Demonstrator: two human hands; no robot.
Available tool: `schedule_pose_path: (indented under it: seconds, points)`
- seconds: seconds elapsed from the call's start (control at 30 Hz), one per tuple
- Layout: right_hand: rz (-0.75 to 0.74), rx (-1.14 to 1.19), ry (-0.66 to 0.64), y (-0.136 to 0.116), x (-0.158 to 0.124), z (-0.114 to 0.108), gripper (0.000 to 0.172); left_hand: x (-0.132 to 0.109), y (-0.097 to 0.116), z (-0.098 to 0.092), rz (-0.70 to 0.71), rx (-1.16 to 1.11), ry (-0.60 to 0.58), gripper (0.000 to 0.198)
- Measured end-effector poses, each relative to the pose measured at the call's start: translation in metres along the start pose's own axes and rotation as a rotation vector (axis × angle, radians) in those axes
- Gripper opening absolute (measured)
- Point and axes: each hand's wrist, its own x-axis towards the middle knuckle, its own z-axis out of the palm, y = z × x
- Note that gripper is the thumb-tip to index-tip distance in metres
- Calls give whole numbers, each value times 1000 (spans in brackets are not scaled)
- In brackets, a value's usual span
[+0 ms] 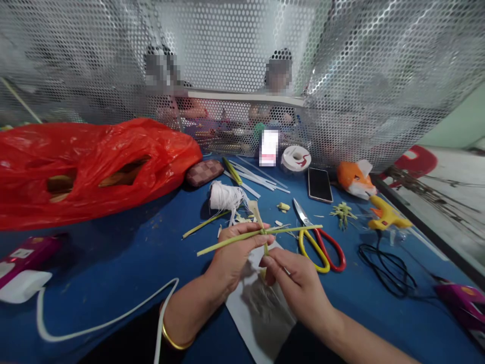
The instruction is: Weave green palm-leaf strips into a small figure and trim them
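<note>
My left hand (233, 255) is closed on a long green leaf strip (295, 230) that lies almost level across the middle of the blue table (125, 263). A second, paler strip (256, 212) crosses it and rises upright from the crossing. My right hand (293, 278) pinches the lower end of that crossing strip just below the left fingers. Both hands hover over a white sheet of paper (261, 313).
Scissors with yellow and red handles (320, 242) lie right of the hands. A yellow glue gun (386, 215) and black cord (386, 268) sit further right. White thread (223, 197), a phone (319, 184), a tape roll (296, 158) and a red plastic bag (83, 167) lie behind. Two people sit beyond the mesh screen.
</note>
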Motion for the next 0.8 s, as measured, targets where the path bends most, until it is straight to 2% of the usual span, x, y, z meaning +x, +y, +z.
schedule_pose_path:
  seconds: [0.4,0.67,0.8]
  points:
    - [-91,-86,6,-5,-2,3,37,-1,-3,-1,4,-19,17,25]
    - [-12,-87,-32,-5,-1,5,39,2,-2,-1,5,-34,26,22]
    - [160,103,-1,-4,1,7,37,7,3,-6,-30,-102,-7,19]
